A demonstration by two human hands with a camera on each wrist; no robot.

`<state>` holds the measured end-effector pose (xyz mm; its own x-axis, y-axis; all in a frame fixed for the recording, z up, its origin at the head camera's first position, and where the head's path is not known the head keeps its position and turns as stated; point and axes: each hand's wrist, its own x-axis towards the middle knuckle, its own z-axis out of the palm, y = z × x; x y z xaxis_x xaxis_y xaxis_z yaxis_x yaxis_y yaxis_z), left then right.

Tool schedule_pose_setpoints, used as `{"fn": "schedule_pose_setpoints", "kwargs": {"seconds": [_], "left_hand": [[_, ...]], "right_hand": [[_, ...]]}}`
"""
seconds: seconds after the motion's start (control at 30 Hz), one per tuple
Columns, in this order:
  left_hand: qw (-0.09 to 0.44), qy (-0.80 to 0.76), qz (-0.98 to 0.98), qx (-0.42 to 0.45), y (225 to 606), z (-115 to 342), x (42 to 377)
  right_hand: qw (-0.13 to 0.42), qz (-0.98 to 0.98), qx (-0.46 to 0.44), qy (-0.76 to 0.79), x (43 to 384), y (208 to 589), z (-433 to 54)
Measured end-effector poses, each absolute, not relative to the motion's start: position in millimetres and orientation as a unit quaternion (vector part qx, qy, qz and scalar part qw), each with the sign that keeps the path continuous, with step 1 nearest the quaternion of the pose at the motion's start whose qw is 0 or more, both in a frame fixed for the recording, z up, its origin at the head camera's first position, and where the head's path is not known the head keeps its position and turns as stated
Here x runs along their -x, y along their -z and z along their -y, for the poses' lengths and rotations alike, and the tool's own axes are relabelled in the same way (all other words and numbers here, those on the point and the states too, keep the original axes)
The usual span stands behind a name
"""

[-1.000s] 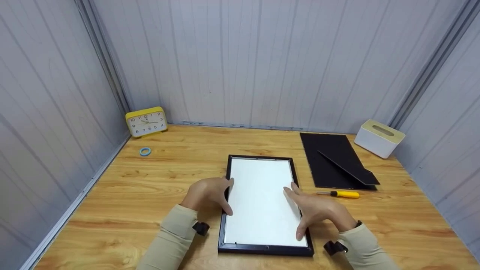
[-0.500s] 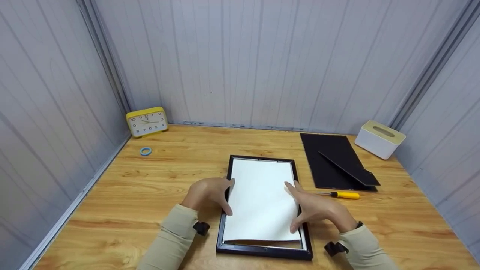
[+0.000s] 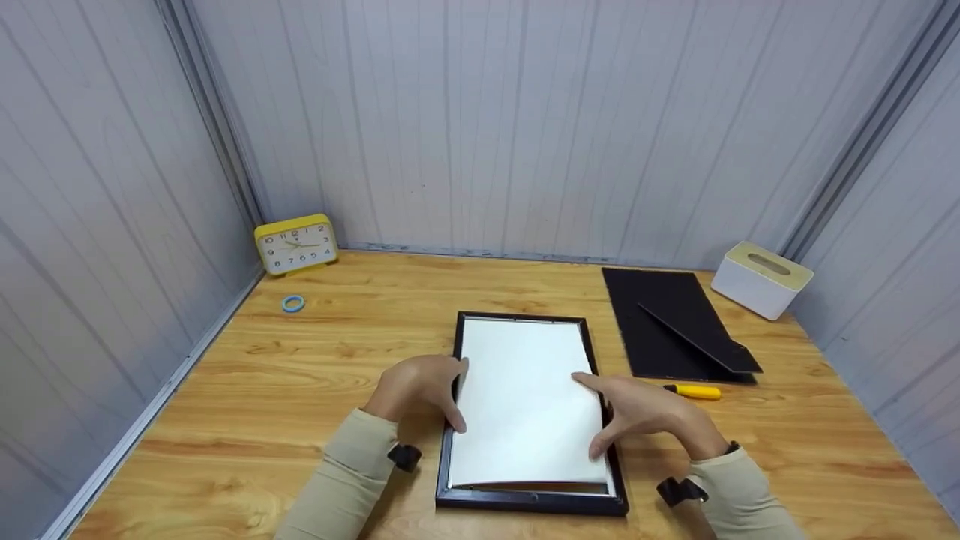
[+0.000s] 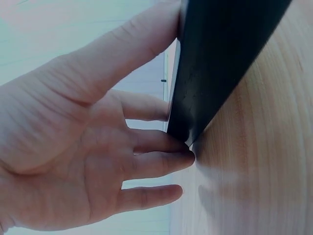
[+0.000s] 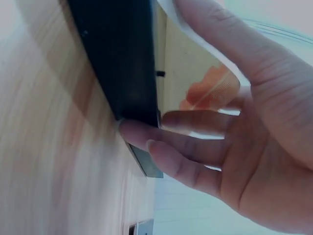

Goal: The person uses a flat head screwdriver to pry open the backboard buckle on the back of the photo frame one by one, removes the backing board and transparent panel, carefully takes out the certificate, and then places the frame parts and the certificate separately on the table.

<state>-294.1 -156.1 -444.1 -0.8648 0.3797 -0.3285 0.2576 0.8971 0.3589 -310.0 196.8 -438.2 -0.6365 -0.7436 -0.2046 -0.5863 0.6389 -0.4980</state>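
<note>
A black picture frame (image 3: pixel 532 502) lies on the wooden table, a white sheet of paper (image 3: pixel 525 397) over its opening. The sheet's near and right edges bow up from the frame. My left hand (image 3: pixel 420 384) rests at the frame's left side, thumb and fingertips at the rim; in the left wrist view its fingers are fairly straight. My right hand (image 3: pixel 641 409) holds the sheet's right edge between thumb and fingers. In the right wrist view, an orange patterned patch (image 5: pixel 212 88) shows beneath the raised paper, and other fingertips touch the frame's side.
Right of the frame lie a black backing board (image 3: pixel 652 300) with a slanted flap (image 3: pixel 705 341) and a yellow-handled screwdriver (image 3: pixel 697 391). A tissue box (image 3: pixel 757 285) stands at the back right. A yellow clock (image 3: pixel 296 246) and a blue ring (image 3: pixel 293 303) are at the left.
The sheet lay flat in the frame a second ago; its near and right edges have since risen. The right hand has shifted slightly, while the left stays in place.
</note>
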Motion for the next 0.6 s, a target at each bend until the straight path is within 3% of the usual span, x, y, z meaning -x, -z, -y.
{"fn": "schedule_pose_setpoints", "kwargs": {"seconds": [0.27,0.4,0.6], "left_hand": [[0.205,-0.15,-0.953,-0.165,446.0,157.6,293.9],[0.206,-0.155,-0.953,-0.16,445.6,157.7,292.9],[0.204,-0.161,-0.948,-0.182,443.1,159.8,292.1]], "right_hand": [[0.206,-0.85,0.421,0.241,316.8,441.4,-210.6],[0.162,-0.86,0.422,0.236,318.4,445.2,-205.1],[0.034,-0.884,0.422,0.199,320.4,450.1,-196.7]]}}
